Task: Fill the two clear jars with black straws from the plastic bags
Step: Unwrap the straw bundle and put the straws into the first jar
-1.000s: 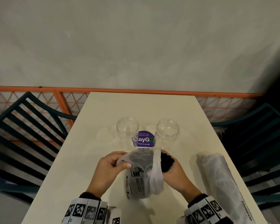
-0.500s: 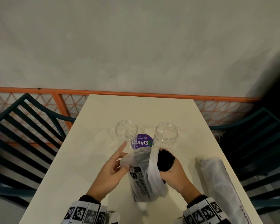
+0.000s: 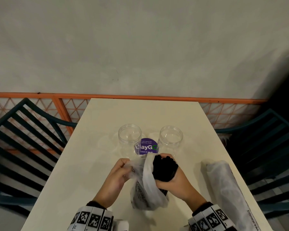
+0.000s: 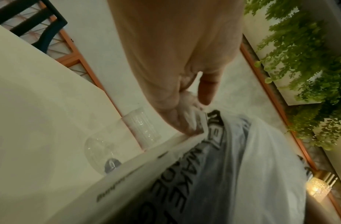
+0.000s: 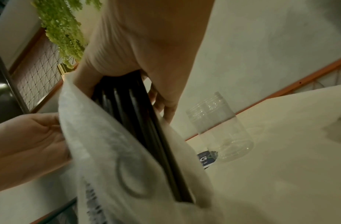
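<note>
Two clear jars stand empty on the cream table (image 3: pixel 140 114): the left jar (image 3: pixel 129 139) and the right jar (image 3: pixel 170 141). In front of them I hold a white printed plastic bag (image 3: pixel 147 187) upright. My left hand (image 3: pixel 119 172) pinches the bag's rim (image 4: pixel 190 121) and pulls it leftward. My right hand (image 3: pixel 172 179) grips a thick bundle of black straws (image 3: pixel 164 167), half drawn out of the bag; the straws (image 5: pixel 138 115) run down into the bag (image 5: pixel 108 151). The right jar (image 5: pixel 221 128) shows beyond my right hand's fingers (image 5: pixel 165 104).
A second plastic bag (image 3: pixel 227 189) of straws lies along the table's right edge. A purple round sticker (image 3: pixel 146 147) lies between the jars. Dark slatted chairs (image 3: pixel 23 139) flank the table on both sides, and an orange railing (image 3: pixel 123 96) runs behind it.
My left hand let go of the bag's rim, opened, then pinched it again further left. The straw bundle has risen further out of the bag in my right hand.
</note>
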A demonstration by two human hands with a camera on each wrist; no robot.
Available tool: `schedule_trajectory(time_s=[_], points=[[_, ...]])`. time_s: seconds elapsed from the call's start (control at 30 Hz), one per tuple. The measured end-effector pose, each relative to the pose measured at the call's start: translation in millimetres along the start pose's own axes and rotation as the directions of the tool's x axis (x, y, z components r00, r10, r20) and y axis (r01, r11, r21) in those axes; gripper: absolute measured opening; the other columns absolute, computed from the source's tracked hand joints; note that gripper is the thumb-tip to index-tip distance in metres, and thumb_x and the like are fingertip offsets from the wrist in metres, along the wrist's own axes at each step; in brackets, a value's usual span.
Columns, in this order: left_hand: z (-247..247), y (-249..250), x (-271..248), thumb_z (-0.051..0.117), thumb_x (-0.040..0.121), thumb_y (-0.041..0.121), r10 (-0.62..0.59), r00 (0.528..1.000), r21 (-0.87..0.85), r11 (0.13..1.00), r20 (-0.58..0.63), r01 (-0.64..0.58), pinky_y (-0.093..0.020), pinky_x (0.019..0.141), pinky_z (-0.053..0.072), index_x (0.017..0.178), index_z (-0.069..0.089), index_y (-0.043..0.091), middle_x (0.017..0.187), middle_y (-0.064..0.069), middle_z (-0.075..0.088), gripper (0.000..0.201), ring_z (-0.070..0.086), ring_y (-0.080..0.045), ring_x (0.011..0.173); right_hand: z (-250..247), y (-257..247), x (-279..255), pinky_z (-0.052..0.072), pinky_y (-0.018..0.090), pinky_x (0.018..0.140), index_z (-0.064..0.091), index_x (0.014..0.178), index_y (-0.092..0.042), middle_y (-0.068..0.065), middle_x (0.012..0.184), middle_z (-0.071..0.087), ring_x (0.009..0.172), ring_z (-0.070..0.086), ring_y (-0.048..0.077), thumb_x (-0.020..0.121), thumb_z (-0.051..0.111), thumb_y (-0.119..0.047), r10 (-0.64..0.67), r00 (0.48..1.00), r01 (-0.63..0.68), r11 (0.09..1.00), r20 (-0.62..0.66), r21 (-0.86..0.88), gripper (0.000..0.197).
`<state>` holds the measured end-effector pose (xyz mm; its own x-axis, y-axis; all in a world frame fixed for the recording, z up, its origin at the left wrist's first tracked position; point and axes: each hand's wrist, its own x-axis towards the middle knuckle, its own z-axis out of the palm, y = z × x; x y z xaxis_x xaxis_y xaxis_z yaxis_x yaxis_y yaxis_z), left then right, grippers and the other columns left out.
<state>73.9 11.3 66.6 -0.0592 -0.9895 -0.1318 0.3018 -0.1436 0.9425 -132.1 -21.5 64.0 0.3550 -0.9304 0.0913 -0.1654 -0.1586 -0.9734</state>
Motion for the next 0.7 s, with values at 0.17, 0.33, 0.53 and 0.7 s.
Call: schedule_trajectory(time_s=[0.17,0.33,0.53,0.7], points=[[-4.1,9.4,4.0,0.070,0.068,0.024,0.068,0.997,0.247,0.966,0.023,-0.071,-0.025,0.076,0.051,0.092,0.069,0.016,0.092,0.001,0.073,0.026,0.065,-0.012,0.086,-0.4,-6.4,2.2,0.043,0.006,0.084,0.048,0.110,-0.023,-0.030,0.103,0.057,0.102,0.055,-0.006,0.063,0.081,-0.007,-0.043,0.999,0.043,0.999,0.010,-0.017,0.059],[6.6,5.9,1.5,0.063,0.083,0.015,0.115,0.987,0.227,0.970,-0.108,-0.089,-0.027,0.065,0.040,0.067,0.051,0.011,0.058,0.009,0.053,0.021,0.045,-0.011,0.062,-0.7,-11.2,4.2,0.045,0.013,0.089,0.044,0.117,-0.031,-0.024,0.109,0.056,0.111,0.054,0.003,0.058,0.085,-0.026,-0.038,0.998,0.038,0.999,0.050,0.012,0.072],[8.1,-10.8,5.2,0.034,0.097,0.013,-0.007,0.976,0.091,0.995,-0.217,0.027,-0.031,0.061,0.043,0.095,0.037,0.007,0.079,-0.011,0.044,0.007,0.047,-0.020,0.069,4.2,3.6,1.0,0.040,0.011,0.098,0.024,0.134,-0.028,-0.030,0.121,0.053,0.121,0.049,-0.001,0.047,0.091,-0.021,0.055,0.988,-0.055,0.998,0.145,-0.006,0.110],[5.7,-5.8,5.6,0.043,0.093,0.019,-0.026,0.999,0.014,1.000,-0.044,0.027,-0.026,0.057,0.048,0.115,0.045,0.016,0.083,-0.006,0.070,0.023,0.062,-0.018,0.071,12.2,14.7,-3.0,0.043,0.012,0.094,0.038,0.129,-0.023,-0.020,0.119,0.059,0.117,0.053,-0.003,0.047,0.091,-0.037,0.128,0.983,-0.127,0.992,0.129,-0.020,0.098]])
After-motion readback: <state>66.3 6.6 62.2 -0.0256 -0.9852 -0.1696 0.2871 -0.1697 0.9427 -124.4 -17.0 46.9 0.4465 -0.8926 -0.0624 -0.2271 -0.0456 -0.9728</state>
